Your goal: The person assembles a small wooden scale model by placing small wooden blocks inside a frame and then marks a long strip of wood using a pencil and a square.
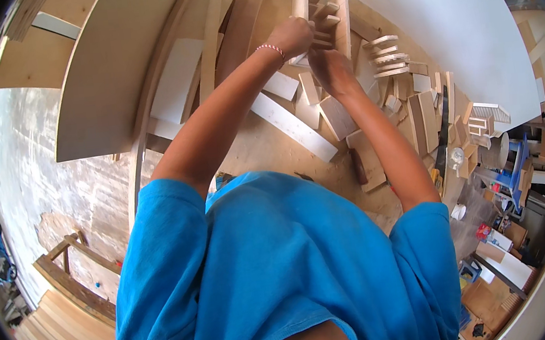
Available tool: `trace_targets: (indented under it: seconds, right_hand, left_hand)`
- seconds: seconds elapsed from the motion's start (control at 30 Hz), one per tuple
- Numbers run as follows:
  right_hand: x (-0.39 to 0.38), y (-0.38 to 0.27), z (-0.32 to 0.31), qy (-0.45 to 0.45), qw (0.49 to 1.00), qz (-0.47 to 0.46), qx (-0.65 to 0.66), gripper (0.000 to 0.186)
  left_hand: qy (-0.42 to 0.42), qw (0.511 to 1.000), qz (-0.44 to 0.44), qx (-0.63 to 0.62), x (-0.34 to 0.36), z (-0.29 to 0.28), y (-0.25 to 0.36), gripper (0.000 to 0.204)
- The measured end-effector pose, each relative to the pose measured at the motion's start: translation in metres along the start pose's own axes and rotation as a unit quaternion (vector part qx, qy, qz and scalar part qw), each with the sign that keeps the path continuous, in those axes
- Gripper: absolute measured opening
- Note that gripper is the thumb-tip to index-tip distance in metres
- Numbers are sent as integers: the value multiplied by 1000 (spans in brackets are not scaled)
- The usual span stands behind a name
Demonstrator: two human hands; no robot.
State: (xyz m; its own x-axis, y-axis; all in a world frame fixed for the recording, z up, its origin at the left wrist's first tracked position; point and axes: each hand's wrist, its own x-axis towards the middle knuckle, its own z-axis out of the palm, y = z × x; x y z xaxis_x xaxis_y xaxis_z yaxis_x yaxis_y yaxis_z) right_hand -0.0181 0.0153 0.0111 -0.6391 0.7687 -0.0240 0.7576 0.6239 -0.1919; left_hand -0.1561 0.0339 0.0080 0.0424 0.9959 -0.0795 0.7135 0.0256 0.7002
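Noted slatted frame of pale wood (328,21), between and just beyond both hands. Observed left hand (293,35) with fingers curled against its pale left side board (300,0), right hand (332,71) at its near end with fingertips hidden; unable to tell firmness of either hold. Logged stacked short pale slats (389,58) right of grip, long narrow white board (294,126) on near side.

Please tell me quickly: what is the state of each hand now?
Left hand: closed, holding the slatted wooden piece at its left side.
Right hand: at the piece's near end; fingers hidden, open or closed cannot be told.
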Motion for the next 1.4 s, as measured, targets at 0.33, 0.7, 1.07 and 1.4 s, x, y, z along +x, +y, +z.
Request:
trace_targets:
  seconds: [0.33,0.7,1.07,1.4]
  right_hand:
    - [3,6,22,27,997,-51,-56,18]
    - [-12,4,47,237,961,-35,-136,14]
    - [-63,-29,58,114,974,190,-37,24]
    - [-64,-28,28,66,949,232,203,14]
  left_hand:
    - [-34,998,50,35,4,3,-9,30]
    - [-10,968,192,163,15,6,-20,15]
    - [-38,996,39,75,17,2,-26,45]
    - [-33,993,71,87,15,-12,-20,37]
